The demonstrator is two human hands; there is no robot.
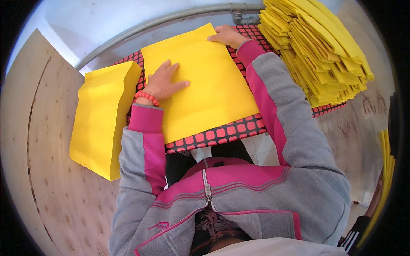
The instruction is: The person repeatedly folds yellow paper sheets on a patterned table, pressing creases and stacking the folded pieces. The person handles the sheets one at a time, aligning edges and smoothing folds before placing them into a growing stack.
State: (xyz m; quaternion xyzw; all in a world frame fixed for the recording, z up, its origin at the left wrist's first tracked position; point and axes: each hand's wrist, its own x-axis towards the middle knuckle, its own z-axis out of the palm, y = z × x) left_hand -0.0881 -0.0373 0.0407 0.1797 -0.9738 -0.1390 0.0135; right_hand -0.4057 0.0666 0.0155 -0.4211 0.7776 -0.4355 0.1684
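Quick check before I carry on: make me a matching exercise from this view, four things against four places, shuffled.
1. left hand
2. right hand
3. bead bracelet
4. tall yellow stack

A. at the far right corner of the flat yellow piece
B. to the right of both hands
C. on the flat yellow piece, near its left edge
D. next to a pink cuff

Pairs: 1-C, 2-A, 3-D, 4-B

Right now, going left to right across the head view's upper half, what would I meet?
Wooden surface, thick yellow piece, your left hand, your right hand, tall stack of yellow pieces.
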